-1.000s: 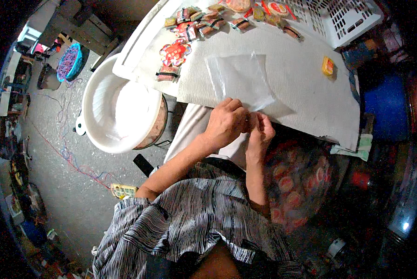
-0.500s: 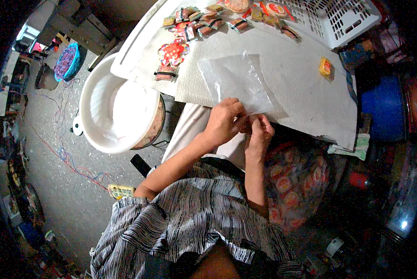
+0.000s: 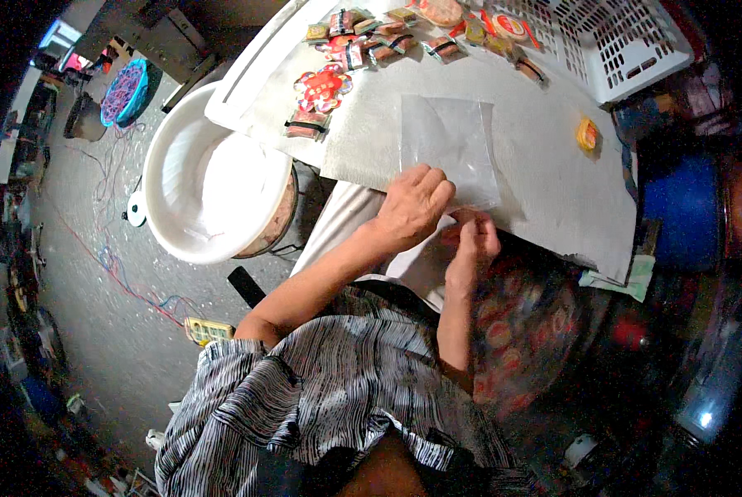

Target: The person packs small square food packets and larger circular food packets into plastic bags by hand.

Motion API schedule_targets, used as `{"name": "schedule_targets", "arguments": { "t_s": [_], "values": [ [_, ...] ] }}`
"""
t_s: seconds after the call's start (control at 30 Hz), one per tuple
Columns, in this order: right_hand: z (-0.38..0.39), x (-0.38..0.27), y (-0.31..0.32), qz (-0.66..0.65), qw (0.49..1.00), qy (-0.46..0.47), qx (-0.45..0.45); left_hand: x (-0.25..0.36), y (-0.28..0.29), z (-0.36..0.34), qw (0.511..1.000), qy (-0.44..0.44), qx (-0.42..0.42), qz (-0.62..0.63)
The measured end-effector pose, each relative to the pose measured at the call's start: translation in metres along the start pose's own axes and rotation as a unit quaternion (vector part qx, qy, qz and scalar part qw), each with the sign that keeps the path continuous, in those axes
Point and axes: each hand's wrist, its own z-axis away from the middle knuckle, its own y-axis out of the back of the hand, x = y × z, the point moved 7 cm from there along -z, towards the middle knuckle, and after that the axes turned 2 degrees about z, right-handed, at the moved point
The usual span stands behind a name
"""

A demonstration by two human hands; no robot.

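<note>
A clear plastic bag (image 3: 449, 137) lies nearly flat at the near edge of the white-covered table. My left hand (image 3: 416, 205) has its fingers closed on the bag's near left edge. Beside it, my right hand (image 3: 474, 238) pinches the bag's near edge; its fingertips are partly hidden. Farther off at the left are several small wrapped snack packets (image 3: 350, 56), a red flower-shaped label pile (image 3: 322, 89) and one packet with a black band (image 3: 306, 125). A yellow wrapped packet (image 3: 586, 134) sits alone at the right.
A white slotted plastic basket (image 3: 648, 70) stands at the far right of the table (image 3: 553, 203). Left of the table is a large white tub (image 3: 168, 195) on a stand. A yellow power strip (image 3: 209, 330) with cords lies on the floor. Blue containers (image 3: 677, 207) are at the right.
The bag has turned straighter and lies flatter. My left hand has moved slightly right, and my right hand has shifted right and nearer to me. The view has tilted a little.
</note>
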Motion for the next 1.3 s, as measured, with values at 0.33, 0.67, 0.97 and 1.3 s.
{"name": "schedule_targets", "arguments": {
  "t_s": [0.33,0.67,0.97,1.3],
  "values": [
    [-0.049,-0.046,0.011,0.285,0.934,0.214,0.013,-0.004,-0.003,-0.012,0.999,-0.039,-0.035,-0.004],
    [-0.07,-0.062,0.001,0.378,0.898,0.207,-0.092,-0.041,-0.001,-0.013,0.996,0.067,-0.031,0.048],
    [-0.125,-0.121,-0.024,0.391,0.885,0.219,-0.125,-0.042,-0.007,-0.015,0.988,0.086,-0.105,0.072],
    [-0.256,-0.119,-0.202,0.456,0.779,0.399,-0.162,-0.044,-0.005,-0.016,0.987,0.091,-0.12,0.061]
  ]
}}
